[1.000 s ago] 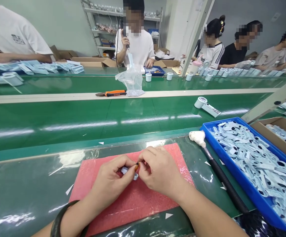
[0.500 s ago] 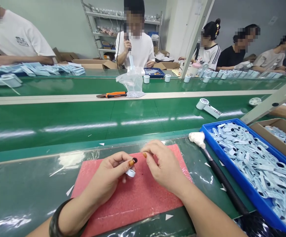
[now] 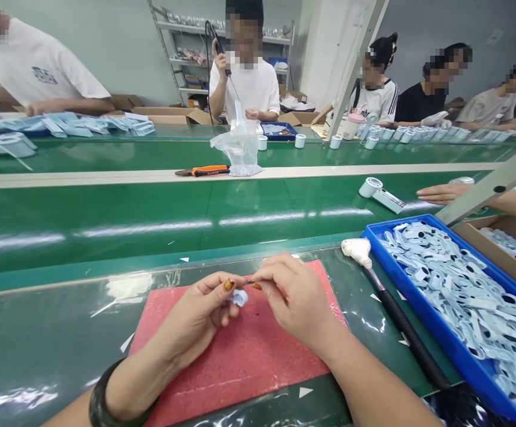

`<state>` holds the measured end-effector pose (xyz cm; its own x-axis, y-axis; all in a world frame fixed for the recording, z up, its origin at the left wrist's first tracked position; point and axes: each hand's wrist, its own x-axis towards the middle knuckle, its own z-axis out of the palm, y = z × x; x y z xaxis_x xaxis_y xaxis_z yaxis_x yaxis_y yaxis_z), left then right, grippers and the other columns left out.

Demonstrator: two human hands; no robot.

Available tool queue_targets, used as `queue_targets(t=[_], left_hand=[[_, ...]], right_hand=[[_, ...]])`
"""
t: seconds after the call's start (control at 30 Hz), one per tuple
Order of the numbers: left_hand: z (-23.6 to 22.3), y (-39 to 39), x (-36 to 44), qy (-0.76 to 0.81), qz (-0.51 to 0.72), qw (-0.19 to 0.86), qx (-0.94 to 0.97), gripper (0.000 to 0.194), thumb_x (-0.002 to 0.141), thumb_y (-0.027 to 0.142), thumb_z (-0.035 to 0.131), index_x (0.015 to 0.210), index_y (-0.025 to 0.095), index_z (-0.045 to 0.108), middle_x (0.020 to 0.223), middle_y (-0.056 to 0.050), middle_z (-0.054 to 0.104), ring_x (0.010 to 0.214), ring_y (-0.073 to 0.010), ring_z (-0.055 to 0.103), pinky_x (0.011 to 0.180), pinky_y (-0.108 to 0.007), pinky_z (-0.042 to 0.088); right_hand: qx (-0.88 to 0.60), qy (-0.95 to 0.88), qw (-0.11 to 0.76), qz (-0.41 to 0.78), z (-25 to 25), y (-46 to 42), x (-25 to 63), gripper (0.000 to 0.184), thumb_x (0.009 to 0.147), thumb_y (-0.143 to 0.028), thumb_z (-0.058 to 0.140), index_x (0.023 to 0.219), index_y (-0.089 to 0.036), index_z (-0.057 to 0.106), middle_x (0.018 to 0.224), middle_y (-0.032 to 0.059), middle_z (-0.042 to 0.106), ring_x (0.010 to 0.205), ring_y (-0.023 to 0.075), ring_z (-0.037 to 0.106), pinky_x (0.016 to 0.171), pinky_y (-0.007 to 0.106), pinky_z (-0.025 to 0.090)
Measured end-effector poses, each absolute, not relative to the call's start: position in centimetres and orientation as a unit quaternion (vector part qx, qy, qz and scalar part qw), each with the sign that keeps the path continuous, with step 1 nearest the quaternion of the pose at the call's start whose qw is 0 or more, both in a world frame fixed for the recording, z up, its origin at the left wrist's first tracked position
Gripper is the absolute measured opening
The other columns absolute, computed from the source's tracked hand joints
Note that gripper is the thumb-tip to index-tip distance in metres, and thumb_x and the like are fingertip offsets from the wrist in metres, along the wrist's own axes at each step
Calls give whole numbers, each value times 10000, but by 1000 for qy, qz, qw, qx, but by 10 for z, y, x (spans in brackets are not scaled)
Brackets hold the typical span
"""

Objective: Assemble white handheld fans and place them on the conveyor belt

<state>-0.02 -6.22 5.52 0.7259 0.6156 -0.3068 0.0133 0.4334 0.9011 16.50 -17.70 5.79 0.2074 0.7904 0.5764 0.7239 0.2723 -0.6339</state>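
Pink foam mat [image 3: 235, 362] lies on the green belt in front of the seated person, and both bare hands work just above it, close together but not quite joined. The left hand [image 3: 191, 314], a dark bangle [image 3: 107, 392] on its wrist, is clamped on a small pale blue piece [image 3: 239, 298], which sits over the middle of the mat. The right hand [image 3: 298, 302] comes in from the other side, its thumb and forefinger pinched on a thin dark sliver [image 3: 249, 283], too small to identify, that almost meets the left fingertips.

Just right of the mat lies a black-handled tool [image 3: 404, 327] with a white lumpy head, and beyond it a blue tray [image 3: 445, 350] is heaped with pale blue pieces [image 3: 454, 290] punched with black holes. A cardboard box [image 3: 507, 237] stands past the tray. Farther from the mat, across the belt, a white reel [image 3: 370, 187] sits near a co-worker's outstretched hand [image 3: 440, 193]. Beyond a pale strip, orange-handled pliers [image 3: 202, 171] lie beside a clear plastic bag [image 3: 240, 145]. Opposite the mat, a person in white holds a corded tool [image 3: 219, 44] up.
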Motion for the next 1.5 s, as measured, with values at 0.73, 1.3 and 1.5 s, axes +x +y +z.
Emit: queue_targets(t=[0.73, 1.3, 1.5], left_hand=[[60, -71, 2, 327, 196, 723, 576, 452, 719, 474, 884, 1007, 152, 750, 871, -110, 744, 720, -197, 686, 669, -288, 585], [62, -77, 1, 340, 223, 641, 651, 425, 720, 499, 854, 984, 181, 755, 919, -93, 761, 798, -205, 707, 755, -277, 604], [55, -77, 0, 336, 214, 626, 671, 437, 751, 517, 801, 1022, 180, 740, 928, -89, 759, 808, -192, 708, 767, -269, 607]], right_hand=[[-610, -498, 558, 261, 58, -178, 159, 108, 919, -180, 584, 937, -224, 682, 916, -4, 704, 808, 132, 657, 716, 265, 539], [-645, -564, 499, 134, 52, -176, 153, 120, 910, -144, 580, 942, -213, 673, 937, 32, 647, 810, 146, 606, 701, 290, 496], [-649, -594, 474, 42, 48, -177, 150, 132, 941, -152, 561, 879, -189, 671, 912, 45, 643, 852, 175, 604, 759, 330, 458]])
